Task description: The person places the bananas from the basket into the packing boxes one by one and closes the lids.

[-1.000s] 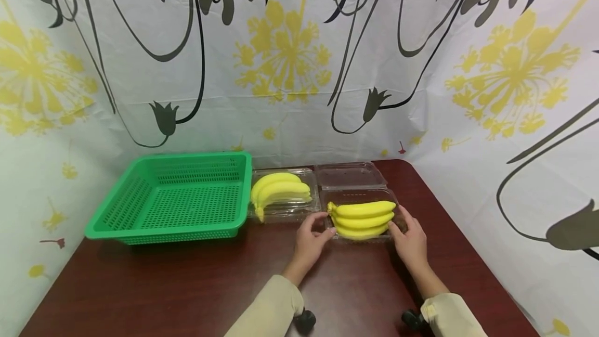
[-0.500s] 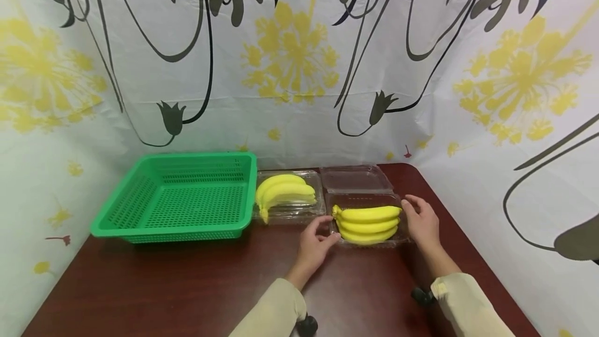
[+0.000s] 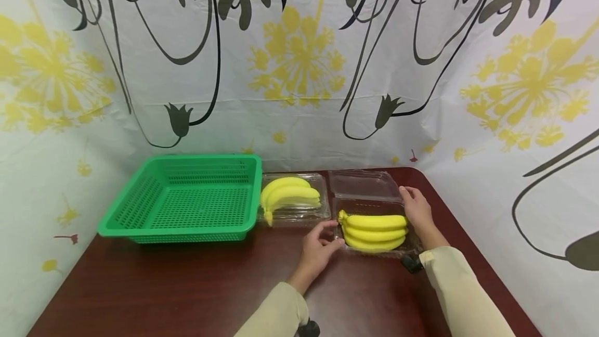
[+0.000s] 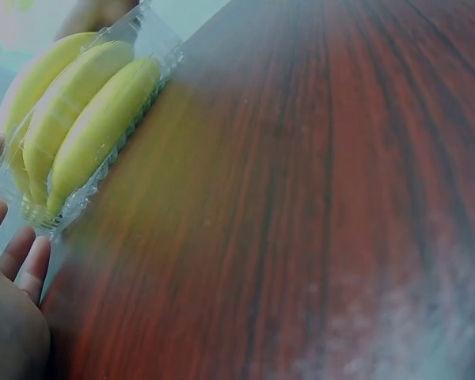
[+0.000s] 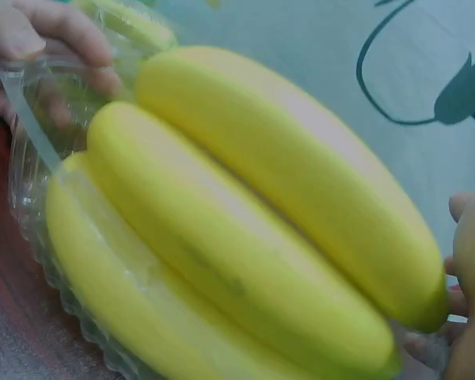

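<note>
A bunch of yellow bananas [image 3: 374, 233] lies in the base of a clear plastic clamshell container [image 3: 414, 246] on the table's right side. Its clear lid [image 3: 362, 183] is folded back behind the base. My left hand [image 3: 317, 254] holds the container's left edge, thumb at the front corner and fingers further back. Beside the right end of the hinge, my right hand [image 3: 417, 212] has its fingertips close to the lid's corner; whether they touch it I cannot tell. The right wrist view shows the bananas [image 5: 245, 214] large, with the left hand [image 5: 51, 36] at the plastic rim.
Left of this container, a second clear plastic container [image 3: 323, 212] carries another bunch of bananas [image 3: 290, 194]. A green perforated basket [image 3: 109, 222] stands at the table's back left. Patterned white cloth [image 3: 299, 134] hangs behind the dark red table [image 3: 187, 285].
My right hand has left the container's right side and moved back to near the lid's corner. The left hand stays at the left edge. The view has shifted slightly.
</note>
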Demonstrator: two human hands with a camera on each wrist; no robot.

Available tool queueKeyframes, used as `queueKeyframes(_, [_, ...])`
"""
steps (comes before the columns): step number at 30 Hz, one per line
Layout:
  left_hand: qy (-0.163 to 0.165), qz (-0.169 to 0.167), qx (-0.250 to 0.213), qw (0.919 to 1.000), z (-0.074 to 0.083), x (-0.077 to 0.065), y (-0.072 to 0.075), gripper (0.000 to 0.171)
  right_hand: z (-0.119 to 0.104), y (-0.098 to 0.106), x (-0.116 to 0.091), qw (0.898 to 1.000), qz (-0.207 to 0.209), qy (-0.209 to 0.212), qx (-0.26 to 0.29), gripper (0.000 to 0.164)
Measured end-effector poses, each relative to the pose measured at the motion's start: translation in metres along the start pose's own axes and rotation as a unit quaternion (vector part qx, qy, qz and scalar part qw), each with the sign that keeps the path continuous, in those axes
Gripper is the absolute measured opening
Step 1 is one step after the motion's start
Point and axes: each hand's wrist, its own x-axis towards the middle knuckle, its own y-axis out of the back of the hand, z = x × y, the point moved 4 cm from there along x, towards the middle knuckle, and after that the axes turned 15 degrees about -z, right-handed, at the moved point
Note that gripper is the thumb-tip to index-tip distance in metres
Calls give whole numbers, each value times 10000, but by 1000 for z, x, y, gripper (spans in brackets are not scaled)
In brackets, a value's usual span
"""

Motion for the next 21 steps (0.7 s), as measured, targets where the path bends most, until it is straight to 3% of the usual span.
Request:
queueKeyframes(11, [-125, -25, 30, 9999, -3, 2, -2, 42, 7, -8, 7, 9981, -474, 387, -122, 81])
queueKeyframes(21, [-146, -102, 109, 9998, -3, 2, -2, 43, 3, -5, 0, 9957, 415, 786, 247, 69])
